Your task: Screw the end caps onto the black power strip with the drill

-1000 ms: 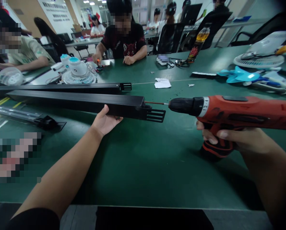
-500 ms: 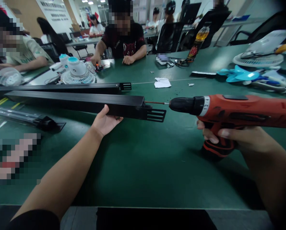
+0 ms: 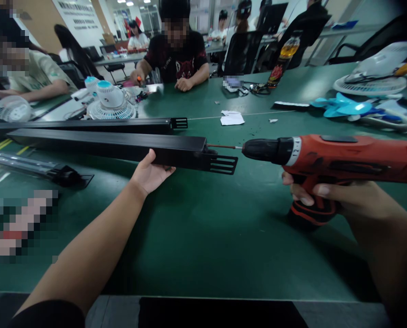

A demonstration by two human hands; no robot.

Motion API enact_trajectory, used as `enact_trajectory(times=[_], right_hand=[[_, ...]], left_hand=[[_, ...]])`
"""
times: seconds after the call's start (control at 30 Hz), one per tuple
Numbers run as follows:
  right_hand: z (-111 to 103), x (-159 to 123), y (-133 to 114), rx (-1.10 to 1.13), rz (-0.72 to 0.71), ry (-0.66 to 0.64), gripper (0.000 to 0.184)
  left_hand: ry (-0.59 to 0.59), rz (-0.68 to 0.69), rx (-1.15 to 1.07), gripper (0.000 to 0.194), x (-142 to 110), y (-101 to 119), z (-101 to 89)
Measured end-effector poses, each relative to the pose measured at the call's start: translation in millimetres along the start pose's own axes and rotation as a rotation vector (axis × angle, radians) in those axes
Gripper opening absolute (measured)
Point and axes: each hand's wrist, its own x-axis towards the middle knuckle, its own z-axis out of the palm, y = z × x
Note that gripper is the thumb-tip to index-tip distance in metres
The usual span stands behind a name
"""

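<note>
My left hand (image 3: 152, 173) grips a long black rectangular bar (image 3: 128, 145) from below, thumb on its near side, close to its right end. A flat slotted bracket (image 3: 224, 164) sticks out from that end. My right hand (image 3: 319, 193) is wrapped round the handle of a red and black cordless drill (image 3: 347, 157), which points left. From the drill's chuck a thin bit (image 3: 224, 146) reaches to the end of the bar; exactly where its tip meets the bar is hard to see.
Behind lies a second black bar (image 3: 121, 123); another long piece (image 3: 29, 164) lies at left. White fan parts (image 3: 111, 98) and blue fan blades (image 3: 343, 107) rest on the green table (image 3: 203, 246). A bottle (image 3: 282, 61) stands farther back. Across the table sits a person (image 3: 178, 54).
The bar and drill stay almost still, with only a slight shift of the view. Across the table, the other person's hand has moved up a little with a small orange thing.
</note>
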Motion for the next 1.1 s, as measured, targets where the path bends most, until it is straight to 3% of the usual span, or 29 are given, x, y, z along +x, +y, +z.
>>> enact_trajectory(times=[1.1], right_hand=[[-0.3,-0.7,1.0,0.031,0.016,0.007,0.039]], left_hand=[[-0.034,-0.036,-0.047,0.044,2.9,0.2,-6.5]])
